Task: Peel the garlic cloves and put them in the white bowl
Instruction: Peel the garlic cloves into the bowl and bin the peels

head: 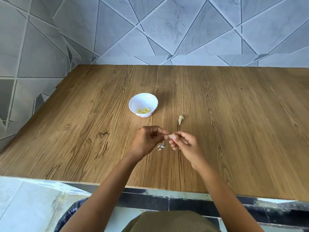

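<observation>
A small white bowl (143, 101) with a scalloped rim stands in the middle of the wooden table (234, 114). Several pale yellow peeled cloves (144, 110) lie in it. Nearer to me, my left hand (147, 141) and my right hand (184, 144) meet above the table and together pinch one small garlic clove (170, 136) between their fingertips. Most of that clove is hidden by the fingers. A garlic piece still in its skin (180, 119) lies on the table just beyond my right hand.
A few scraps of papery peel (160, 146) lie on the table under my left hand. A tiled wall rises behind the table and on its left side. The table's front edge runs below my forearms.
</observation>
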`<act>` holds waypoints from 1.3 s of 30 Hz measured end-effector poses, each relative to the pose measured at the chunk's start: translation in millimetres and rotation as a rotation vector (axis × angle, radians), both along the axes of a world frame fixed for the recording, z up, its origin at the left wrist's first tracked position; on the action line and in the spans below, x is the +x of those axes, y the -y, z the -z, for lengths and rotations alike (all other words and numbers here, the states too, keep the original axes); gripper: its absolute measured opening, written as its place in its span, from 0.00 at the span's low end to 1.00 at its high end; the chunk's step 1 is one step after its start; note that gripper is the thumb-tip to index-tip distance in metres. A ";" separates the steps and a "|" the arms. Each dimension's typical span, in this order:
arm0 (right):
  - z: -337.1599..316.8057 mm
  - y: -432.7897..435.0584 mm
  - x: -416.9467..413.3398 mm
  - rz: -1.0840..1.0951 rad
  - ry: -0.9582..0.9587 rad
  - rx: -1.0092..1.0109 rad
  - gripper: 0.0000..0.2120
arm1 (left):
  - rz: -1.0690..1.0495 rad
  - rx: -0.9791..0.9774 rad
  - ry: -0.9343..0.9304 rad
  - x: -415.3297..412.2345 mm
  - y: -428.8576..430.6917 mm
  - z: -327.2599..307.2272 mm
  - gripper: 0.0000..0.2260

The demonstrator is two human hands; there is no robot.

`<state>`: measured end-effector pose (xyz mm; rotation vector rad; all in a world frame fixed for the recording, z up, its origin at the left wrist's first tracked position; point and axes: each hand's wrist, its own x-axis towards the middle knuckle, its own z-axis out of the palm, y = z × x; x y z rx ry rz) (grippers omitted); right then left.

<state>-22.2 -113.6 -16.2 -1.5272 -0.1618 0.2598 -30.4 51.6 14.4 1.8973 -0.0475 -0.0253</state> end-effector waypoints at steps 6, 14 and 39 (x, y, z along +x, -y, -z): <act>-4.4 -1.1 1.0 0.007 0.156 -0.137 0.04 | -0.029 0.014 -0.030 2.9 2.0 1.3 0.03; -7.8 0.7 1.9 0.079 0.362 -0.341 0.04 | -0.007 -0.003 -0.065 0.2 1.1 -0.6 0.03; -7.7 1.0 -2.9 0.026 0.426 -0.429 0.04 | -0.018 -0.089 -0.167 -7.9 2.0 -0.5 0.04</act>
